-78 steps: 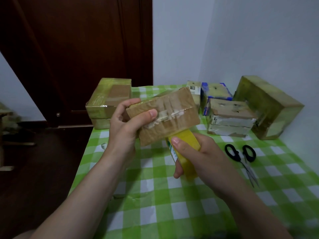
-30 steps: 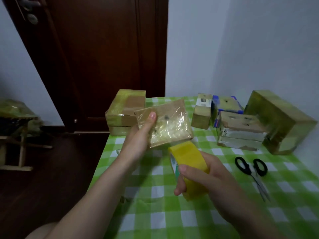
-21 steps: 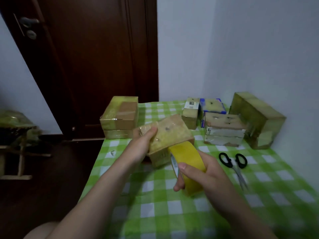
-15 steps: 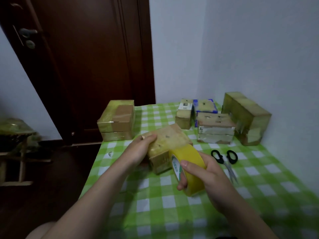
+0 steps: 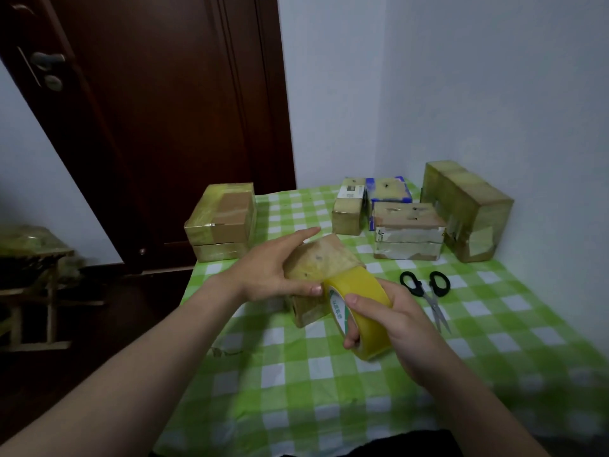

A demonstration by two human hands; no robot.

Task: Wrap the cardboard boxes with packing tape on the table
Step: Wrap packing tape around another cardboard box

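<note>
A small tape-covered cardboard box (image 5: 321, 262) sits on the green checked tablecloth (image 5: 296, 384) near the table's middle. My left hand (image 5: 273, 268) holds its left side, thumb along the front edge and index finger stretched over the top. My right hand (image 5: 389, 318) grips a yellow roll of packing tape (image 5: 361, 311), held against the box's right front corner. A strip of tape runs from the roll onto the box.
Black-handled scissors (image 5: 428, 295) lie right of the roll. Two stacked taped boxes (image 5: 222, 222) stand at the back left edge. Several more boxes (image 5: 408, 232) and a large taped box (image 5: 468, 209) line the back right wall. A dark door (image 5: 158, 127) stands behind.
The box came down from in front of me onto the table. The roll moved up against its right side, and my left index finger straightened over the top.
</note>
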